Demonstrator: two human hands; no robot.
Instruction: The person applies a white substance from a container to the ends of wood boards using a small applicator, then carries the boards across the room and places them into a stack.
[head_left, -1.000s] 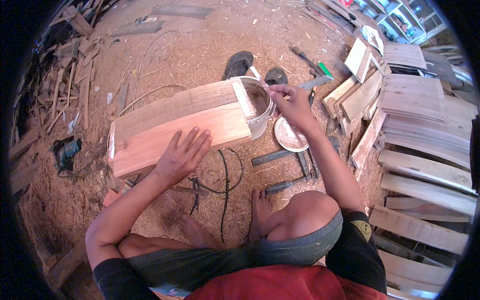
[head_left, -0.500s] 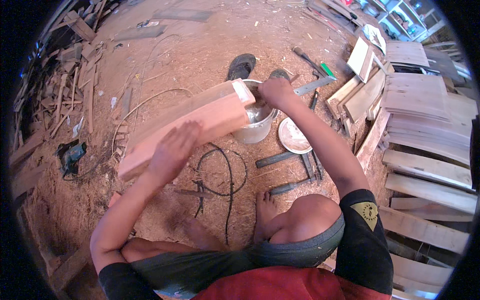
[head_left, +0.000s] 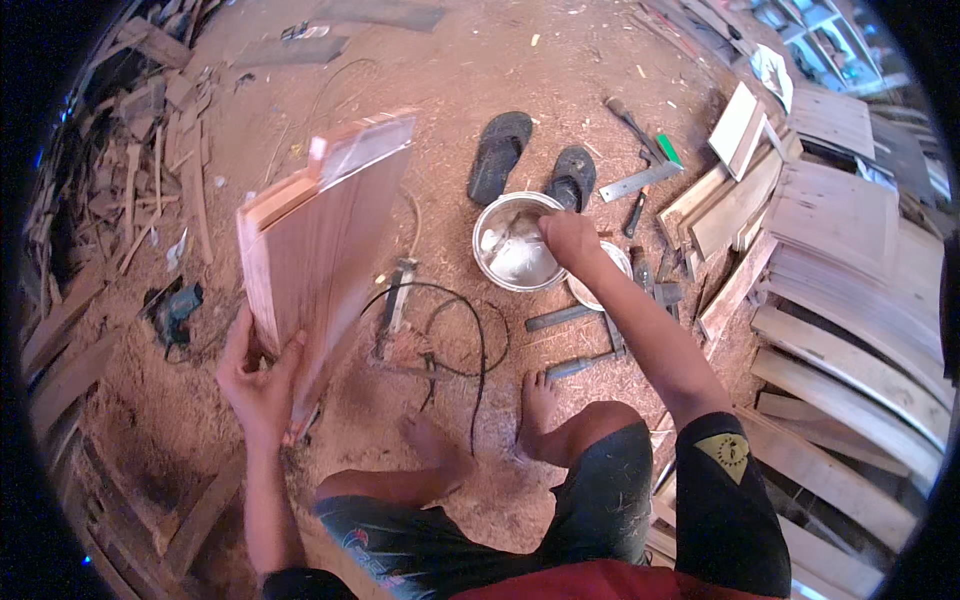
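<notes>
My left hand (head_left: 262,375) grips a jointed wooden panel (head_left: 325,240) near its lower end and holds it up on edge, tilted, at the left. A whitish wet coating lies along the stepped end of the panel that points away from me. Over the right rim of a round metal-looking bucket (head_left: 483,265), my right hand (head_left: 572,243) is closed, fingers down inside the opening. What it holds is mostly hidden by the fist. Pale, shiny material shows inside the bucket.
Beside the bucket lie a round lid (head_left: 583,292), hammers (head_left: 560,318), a metal square (head_left: 640,182) and sandals (head_left: 500,155). A black cable (head_left: 478,350) loops before my feet. Planks (head_left: 840,375) line the right; scrap wood (head_left: 140,190) and a teal power tool (head_left: 178,315) lie left.
The panel has swung from leaning across the bucket to a more upright position at the left, clear of the bucket. My left hand has shifted down to its lower end. My right hand stays at the bucket.
</notes>
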